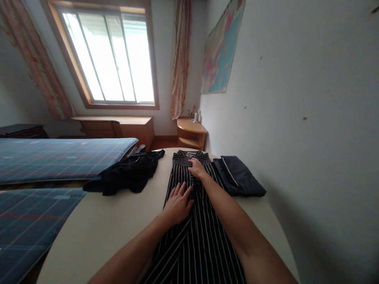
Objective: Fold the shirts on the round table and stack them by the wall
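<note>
A black dress with white stripes (204, 221) lies lengthwise on the pale round table (118, 228), its neckline (190, 155) at the far end and a gathered knot near the middle. My left hand (177, 205) rests flat on the left side of the dress, fingers spread. Farther up, just below the neckline, my right hand (197, 167) touches the cloth with its fingers bent to the left and somewhat apart. Part of the dress is hidden under my right forearm.
Dark folded clothing (239, 177) lies right of the dress, near the white wall (296, 157). A crumpled black garment (130, 173) sits at the table's left edge. Beyond are blue plaid mattresses (59, 157), a desk (136, 126) and a corner shelf (192, 126).
</note>
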`<state>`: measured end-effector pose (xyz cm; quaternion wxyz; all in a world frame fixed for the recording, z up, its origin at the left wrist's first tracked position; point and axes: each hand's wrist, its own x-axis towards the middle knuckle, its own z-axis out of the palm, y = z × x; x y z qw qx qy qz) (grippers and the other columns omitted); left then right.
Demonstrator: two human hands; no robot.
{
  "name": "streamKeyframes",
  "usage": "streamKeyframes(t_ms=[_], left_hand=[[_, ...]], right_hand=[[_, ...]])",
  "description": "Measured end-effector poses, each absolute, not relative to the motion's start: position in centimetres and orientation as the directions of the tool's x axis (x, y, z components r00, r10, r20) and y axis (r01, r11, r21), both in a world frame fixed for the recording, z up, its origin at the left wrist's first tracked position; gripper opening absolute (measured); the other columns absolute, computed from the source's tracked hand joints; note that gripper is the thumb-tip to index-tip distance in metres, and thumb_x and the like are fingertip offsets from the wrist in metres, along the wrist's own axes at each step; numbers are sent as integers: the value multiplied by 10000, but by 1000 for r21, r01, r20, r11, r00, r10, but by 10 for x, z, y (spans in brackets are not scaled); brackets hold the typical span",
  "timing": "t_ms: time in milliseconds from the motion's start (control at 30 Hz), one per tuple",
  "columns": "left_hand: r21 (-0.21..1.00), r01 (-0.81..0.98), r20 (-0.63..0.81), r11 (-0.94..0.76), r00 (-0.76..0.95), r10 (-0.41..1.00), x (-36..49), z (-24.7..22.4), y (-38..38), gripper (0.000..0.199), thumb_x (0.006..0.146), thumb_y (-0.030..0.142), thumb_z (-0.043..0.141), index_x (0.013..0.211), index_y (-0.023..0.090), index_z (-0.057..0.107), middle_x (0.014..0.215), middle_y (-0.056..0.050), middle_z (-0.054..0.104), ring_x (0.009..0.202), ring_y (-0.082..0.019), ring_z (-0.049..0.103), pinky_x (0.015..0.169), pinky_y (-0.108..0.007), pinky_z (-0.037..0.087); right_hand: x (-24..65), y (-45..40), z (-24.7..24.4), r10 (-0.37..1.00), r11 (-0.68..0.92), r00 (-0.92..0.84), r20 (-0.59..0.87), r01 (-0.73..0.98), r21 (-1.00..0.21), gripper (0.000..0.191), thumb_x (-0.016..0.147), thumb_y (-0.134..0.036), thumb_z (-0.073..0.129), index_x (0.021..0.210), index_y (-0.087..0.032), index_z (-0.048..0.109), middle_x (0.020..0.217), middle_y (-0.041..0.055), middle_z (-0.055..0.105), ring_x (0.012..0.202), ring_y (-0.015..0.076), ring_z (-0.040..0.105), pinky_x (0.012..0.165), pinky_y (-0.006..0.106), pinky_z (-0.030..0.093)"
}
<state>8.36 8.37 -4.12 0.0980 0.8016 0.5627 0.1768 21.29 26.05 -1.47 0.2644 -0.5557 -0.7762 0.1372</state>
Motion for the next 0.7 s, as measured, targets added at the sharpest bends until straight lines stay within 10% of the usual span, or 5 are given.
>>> streamKeyframes(t_ms=[333, 700], left_hand=[[307, 881, 100, -360, 346, 933, 65, -44, 98, 623, 984, 505, 394, 1542, 237, 325, 1631, -102, 215, 1508, -327, 126, 1201, -535, 154], [299, 876, 130, -378, 355, 926, 47, -41, 124, 578, 984, 472, 410, 1503, 218, 395, 1608, -102, 297, 1500, -293, 193, 1201, -481, 185]], right_hand=[[244, 204, -5, 944, 311, -250, 214, 892, -329, 340, 950, -334, 479, 1164, -162, 679, 1180, 154, 673, 1116, 269, 622, 985, 368, 447], [248, 166, -49, 918, 397, -376, 126, 864, -311, 722, 970, -599, 374, 1561, -194, 281, 1626, 116, 218, 1503, 337, 150, 1190, 562, 115]])
